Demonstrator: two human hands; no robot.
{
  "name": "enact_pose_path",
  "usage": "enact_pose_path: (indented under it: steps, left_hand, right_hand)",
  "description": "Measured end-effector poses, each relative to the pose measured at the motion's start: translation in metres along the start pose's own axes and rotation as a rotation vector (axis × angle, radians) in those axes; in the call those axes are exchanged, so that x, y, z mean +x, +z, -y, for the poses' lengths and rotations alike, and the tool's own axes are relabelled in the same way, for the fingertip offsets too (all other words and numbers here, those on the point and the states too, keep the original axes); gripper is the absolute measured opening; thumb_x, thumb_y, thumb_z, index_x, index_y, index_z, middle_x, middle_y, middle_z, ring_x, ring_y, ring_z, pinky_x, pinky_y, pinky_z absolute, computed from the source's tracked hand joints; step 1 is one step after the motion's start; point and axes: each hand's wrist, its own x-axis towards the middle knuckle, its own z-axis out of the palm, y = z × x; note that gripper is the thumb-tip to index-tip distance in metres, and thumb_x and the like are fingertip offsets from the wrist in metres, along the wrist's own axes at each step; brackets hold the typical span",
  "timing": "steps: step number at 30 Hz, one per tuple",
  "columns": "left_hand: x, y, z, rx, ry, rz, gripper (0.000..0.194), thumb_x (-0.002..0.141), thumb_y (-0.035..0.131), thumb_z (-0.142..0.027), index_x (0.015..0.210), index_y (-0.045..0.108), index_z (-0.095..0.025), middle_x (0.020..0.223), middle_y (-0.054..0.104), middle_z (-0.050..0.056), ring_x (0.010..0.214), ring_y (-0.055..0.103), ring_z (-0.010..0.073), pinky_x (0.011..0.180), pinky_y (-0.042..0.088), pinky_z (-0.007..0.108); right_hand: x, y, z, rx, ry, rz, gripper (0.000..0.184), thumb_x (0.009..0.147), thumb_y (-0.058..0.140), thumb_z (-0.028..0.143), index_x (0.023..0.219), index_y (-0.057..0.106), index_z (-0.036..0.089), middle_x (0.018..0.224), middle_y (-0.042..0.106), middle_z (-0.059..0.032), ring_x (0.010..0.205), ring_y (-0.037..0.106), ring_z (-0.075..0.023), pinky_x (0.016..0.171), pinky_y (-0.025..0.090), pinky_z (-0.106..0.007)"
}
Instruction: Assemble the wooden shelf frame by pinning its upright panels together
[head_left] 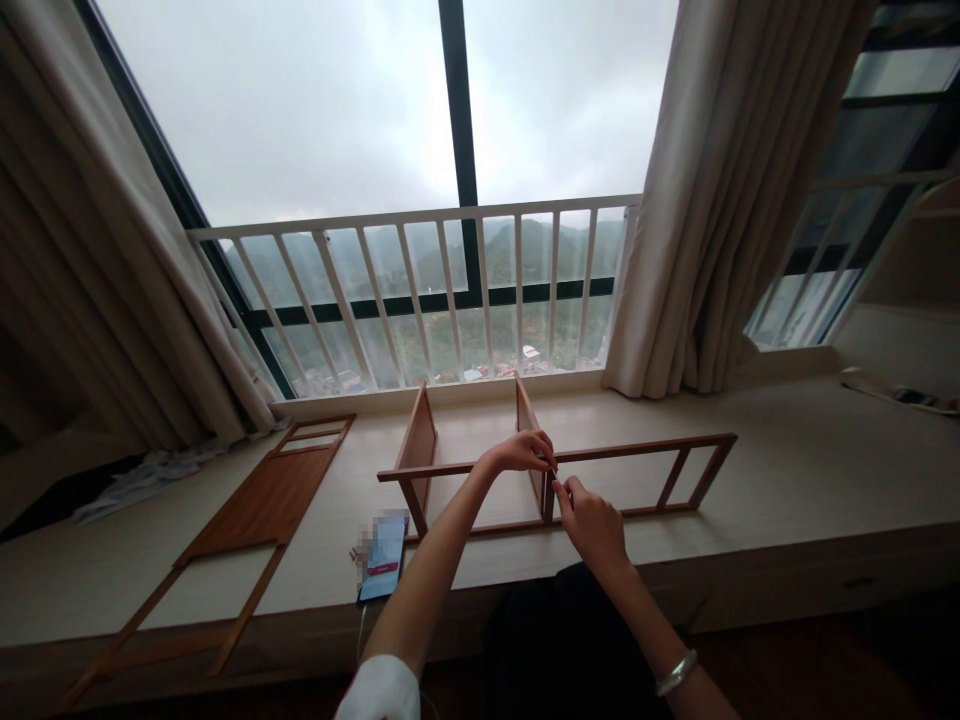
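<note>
A brown wooden frame point(645, 449) lies on its side on the pale ledge, with two upright wooden panels joined to it, a left panel point(418, 432) and a middle panel point(527, 410). Over the upper rail, where the middle panel meets it, my left hand point(521, 452) bends down with its fingers pinched together. Just below and to the right, my right hand point(592, 520) is closed, thumb and fingertips at the same joint. A thin, light sliver shows between the two hands, too small to name. My fingers hide most of the joint.
Another wooden frame with a solid panel point(255, 500) lies to the left, jutting over the front edge of the ledge point(787, 480). A phone point(384, 560) with a cable rests near my left forearm. Behind stand a white railing point(480, 212), window and curtains point(690, 200).
</note>
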Motion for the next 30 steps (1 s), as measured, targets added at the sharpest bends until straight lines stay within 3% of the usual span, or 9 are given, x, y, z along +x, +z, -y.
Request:
enact_pose_path:
  steps: [21, 30]
  left_hand:
    - [-0.001, 0.001, 0.006, 0.007, 0.018, -0.014, 0.018, 0.065, 0.062, -0.023, 0.08, 0.067, -0.016, 0.085, 0.053, 0.004, 0.076, 0.049, 0.0101, 0.067, 0.038, 0.02]
    - [-0.001, -0.001, 0.0, 0.013, -0.019, 0.0, 0.017, 0.065, 0.061, -0.019, 0.081, 0.068, -0.016, 0.086, 0.053, 0.004, 0.077, 0.049, 0.0101, 0.068, 0.038, 0.02]
  right_hand:
    - [0.005, -0.005, -0.003, -0.139, -0.067, 0.181, 0.044, 0.086, 0.016, 0.043, 0.084, 0.054, 0.021, 0.066, 0.061, -0.0069, 0.064, 0.059, -0.0193, 0.056, 0.034, -0.026]
    - [0.007, 0.005, -0.002, 0.038, -0.028, 0.197, 0.043, 0.086, 0.017, 0.042, 0.079, 0.055, 0.022, 0.068, 0.061, -0.0059, 0.065, 0.057, -0.0188, 0.055, 0.031, -0.025]
